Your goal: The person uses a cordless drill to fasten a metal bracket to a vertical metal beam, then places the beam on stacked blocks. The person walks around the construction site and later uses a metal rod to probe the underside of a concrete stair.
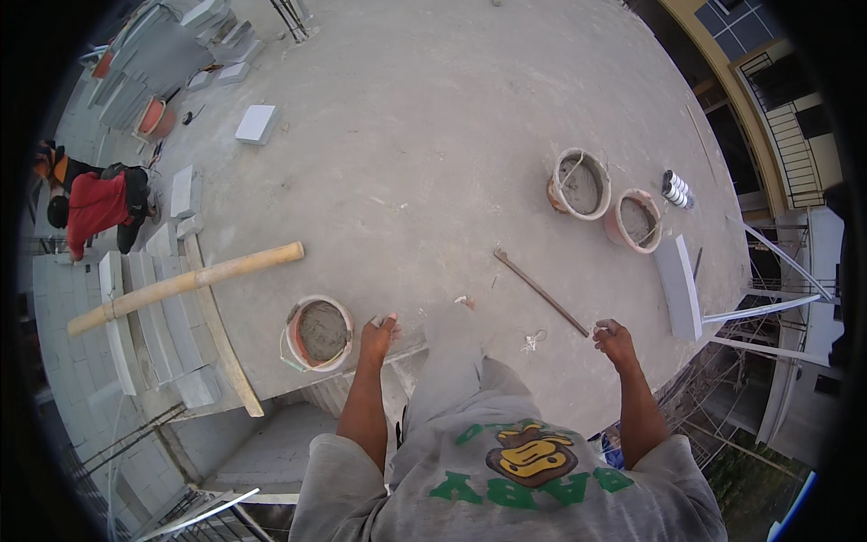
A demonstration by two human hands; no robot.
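My left hand (379, 334) hangs beside a bucket of wet grey mortar (321, 331), apart from it. Its fingers are loosely bent, with nothing seen in them. My right hand (614, 343) is held out on the other side of my body, fingers slightly curled and apart, and it looks empty. Close to its fingertips, in the picture, ends a long thin rusty bar (542, 294) that lies slantwise on the concrete floor. I cannot make out any contact between the two.
Two more mortar buckets (579, 184) (638, 221) stand at the right, near a striped roll-like bundle (676, 190) and a pale block (677, 287). At left, a bamboo pole (194, 282) crosses light blocks beside the slab's edge. A person in red (97, 203) bends there.
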